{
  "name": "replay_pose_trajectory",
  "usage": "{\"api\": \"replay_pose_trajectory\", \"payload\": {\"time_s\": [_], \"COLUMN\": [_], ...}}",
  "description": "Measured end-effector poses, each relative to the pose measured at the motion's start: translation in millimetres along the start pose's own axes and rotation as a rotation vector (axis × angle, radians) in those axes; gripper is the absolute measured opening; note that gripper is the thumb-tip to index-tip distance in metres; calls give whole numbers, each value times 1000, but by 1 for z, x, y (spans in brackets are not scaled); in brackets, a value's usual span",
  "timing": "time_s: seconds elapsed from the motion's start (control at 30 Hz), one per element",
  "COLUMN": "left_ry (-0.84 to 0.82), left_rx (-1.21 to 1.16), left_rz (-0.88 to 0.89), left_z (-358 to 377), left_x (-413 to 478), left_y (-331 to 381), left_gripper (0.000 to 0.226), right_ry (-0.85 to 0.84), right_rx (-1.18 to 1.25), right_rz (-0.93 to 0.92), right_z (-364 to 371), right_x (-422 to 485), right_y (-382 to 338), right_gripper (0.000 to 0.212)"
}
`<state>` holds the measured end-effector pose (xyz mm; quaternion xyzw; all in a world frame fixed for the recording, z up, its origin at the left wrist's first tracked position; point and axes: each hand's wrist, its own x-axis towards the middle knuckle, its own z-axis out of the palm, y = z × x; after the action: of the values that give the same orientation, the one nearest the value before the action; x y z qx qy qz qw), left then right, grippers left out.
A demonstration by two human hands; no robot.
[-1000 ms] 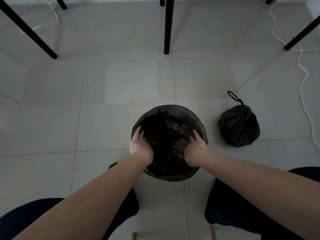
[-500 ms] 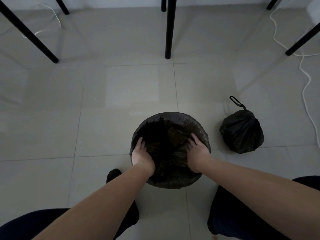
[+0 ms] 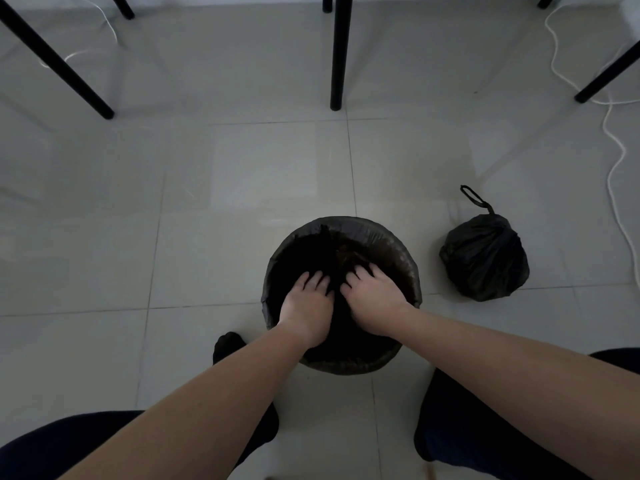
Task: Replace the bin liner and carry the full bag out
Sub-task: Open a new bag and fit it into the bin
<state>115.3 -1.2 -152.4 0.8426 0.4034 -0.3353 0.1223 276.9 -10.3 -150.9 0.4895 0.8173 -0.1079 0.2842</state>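
Now both sets of fingers are down inside the bin. Left fingers (image 3: 313, 280) lie fairly straight and a little apart, pressed on black plastic. Right fingers (image 3: 363, 271) lie the same way, with their tips sunk in dark folds. No curl round anything shows, though the tips are too dark to be sure.

Left hand (image 3: 306, 306) and right hand (image 3: 375, 299) sit side by side, nearly touching, over the middle of the opening, wrists crossing the near rim.

The liner (image 3: 381, 240) is folded over the rim all the way round and its slack is bunched in the centre under the palms. The bin (image 3: 346, 367) stands on the floor (image 3: 242, 168) between the knees.

The full bag (image 3: 485, 258) is tied, its loop (image 3: 472, 197) sticking up. It sits on the floor just right of the bin and is not touching it. A white cable (image 3: 613, 161) runs beyond it, and black table legs (image 3: 337, 53) stand farther off.

Change: half a second ago each hand was at its own side of the rim, well apart. They have since come together and gone deeper.

Reading: the rim looks seated, so the work has probably shifted to pushing the liner down to fill the bin. The bag is not yet carried out.

Also different: the camera has tipped slightly, so the bin sits a little lower in view.
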Motion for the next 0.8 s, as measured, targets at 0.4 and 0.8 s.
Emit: {"api": "replay_pose_trajectory", "payload": {"time_s": [0.4,0.8], "left_ry": [-336,-213], "left_rx": [475,-51], "left_rz": [-140,-10], "left_z": [26,0], "left_x": [23,-12], "left_y": [-16,-1], "left_gripper": [78,68], "right_ry": [-520,-310], "right_rx": [-390,28], "right_rz": [90,5], "right_z": [24,2], "right_x": [5,-13], "right_y": [5,2], "right_gripper": [77,60]}}
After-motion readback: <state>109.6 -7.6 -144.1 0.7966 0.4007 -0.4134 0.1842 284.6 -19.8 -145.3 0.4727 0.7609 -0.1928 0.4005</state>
